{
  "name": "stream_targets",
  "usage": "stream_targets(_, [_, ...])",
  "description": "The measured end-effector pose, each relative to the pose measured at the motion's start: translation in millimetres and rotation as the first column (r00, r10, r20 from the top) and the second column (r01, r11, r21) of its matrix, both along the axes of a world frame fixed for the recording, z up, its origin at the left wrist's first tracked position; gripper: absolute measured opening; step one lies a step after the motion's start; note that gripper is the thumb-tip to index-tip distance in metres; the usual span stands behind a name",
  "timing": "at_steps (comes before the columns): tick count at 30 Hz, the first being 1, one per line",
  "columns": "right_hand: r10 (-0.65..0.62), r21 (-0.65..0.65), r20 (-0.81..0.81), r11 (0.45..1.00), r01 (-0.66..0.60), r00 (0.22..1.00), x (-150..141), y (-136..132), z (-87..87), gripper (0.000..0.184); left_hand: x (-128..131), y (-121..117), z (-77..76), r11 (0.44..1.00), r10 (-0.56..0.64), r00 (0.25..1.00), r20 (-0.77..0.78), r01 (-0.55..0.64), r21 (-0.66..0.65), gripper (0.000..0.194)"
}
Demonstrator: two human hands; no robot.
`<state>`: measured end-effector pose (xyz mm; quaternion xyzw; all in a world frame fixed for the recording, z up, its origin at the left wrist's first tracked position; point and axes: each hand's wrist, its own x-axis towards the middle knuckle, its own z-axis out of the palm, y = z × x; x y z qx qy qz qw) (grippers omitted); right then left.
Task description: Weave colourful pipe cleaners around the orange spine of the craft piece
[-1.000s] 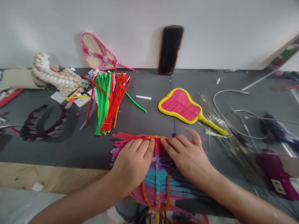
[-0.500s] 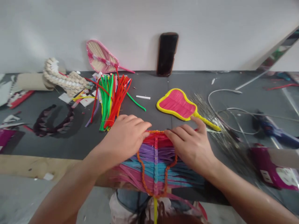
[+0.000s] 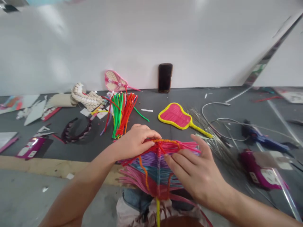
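Observation:
A half-made fan of striped pipe cleaners [image 3: 153, 164], red, purple, blue and pink with an orange outline, is raised off the near table edge. My left hand [image 3: 134, 140] is closed on its upper left edge, fingers curled over the red strands. My right hand [image 3: 196, 171] lies against the fan's right side with fingers stretched out and spread. A yellow stem hangs from the fan's bottom.
On the dark table [image 3: 78, 148]: a bundle of green, red and orange pipe cleaners [image 3: 120, 115], a finished pink and yellow fan [image 3: 177, 116], a phone [image 3: 165, 77] leaning on the wall, a glue gun [image 3: 260, 137] with cables, thin wires [image 3: 213, 138], a dark headband [image 3: 75, 132].
The fan has been lifted from the table and tilted up. My left hand now grips its top edge, my right hand slid down its right side. The view has tilted upward.

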<state>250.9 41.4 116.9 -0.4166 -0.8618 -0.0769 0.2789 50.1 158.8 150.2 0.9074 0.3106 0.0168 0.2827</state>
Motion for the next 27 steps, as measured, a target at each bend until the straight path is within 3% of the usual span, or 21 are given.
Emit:
stream_targets(4, [0.072, -0.083, -0.087, 0.993, -0.080, 0.994, 10.3, -3.7, 14.0, 0.027, -6.8, -7.3, 11.0, 0.993, 0.037, 0.998, 0.048, -0.042, 0.109, 0.024])
stream_targets(7, [0.168, -0.269, -0.266, 0.933, -0.240, 0.949, 21.2, 7.9, 24.7, 0.022, -10.4, -5.7, 10.6, 0.970, 0.097, 0.993, 0.069, -0.109, 0.216, 0.024])
stream_targets(10, [0.031, -0.472, -0.452, 0.839, -0.269, 0.891, 29.2, 30.6, 28.1, 0.026, -13.6, -3.6, 6.6, 0.941, 0.159, 0.982, 0.104, -0.183, 0.283, 0.023])
stream_targets(12, [-0.057, -0.514, -0.500, 0.823, -0.243, 0.864, 32.5, 47.0, 24.6, 0.028, -15.6, -5.2, 4.2, 0.934, 0.157, 0.981, 0.117, -0.186, 0.304, 0.022])
stream_targets(14, [-0.057, -0.552, -0.512, 0.786, -0.278, 0.857, 35.8, 60.5, 19.4, 0.030, -17.7, -9.6, 2.7, 0.925, 0.144, 0.983, 0.116, -0.175, 0.336, 0.021])
stream_targets(19, [0.025, -0.745, -0.500, 0.497, -0.445, 0.865, 47.8, 77.5, 14.3, 0.047, -23.2, -22.4, 2.8, 0.888, 0.123, 0.984, 0.128, -0.167, 0.427, 0.018])
stream_targets(23, [0.020, -0.712, -0.661, 0.299, -0.636, 0.750, 55.0, 89.7, 16.0, 0.060, -26.6, -21.4, 2.6, 0.860, 0.147, 0.967, 0.209, -0.229, 0.456, 0.019])
stream_targets(25, [-0.063, -0.661, -0.737, 0.274, -0.699, 0.673, 56.0, 98.4, 16.9, 0.069, -27.6, -16.3, 0.1, 0.835, 0.200, 0.948, 0.246, -0.296, 0.464, 0.020])
stream_targets(27, [-0.167, -0.652, -0.752, 0.334, -0.681, 0.638, 55.2, 106.4, 18.6, 0.073, -28.6, -10.0, -4.8, 0.816, 0.256, 0.931, 0.262, -0.353, 0.457, 0.020])
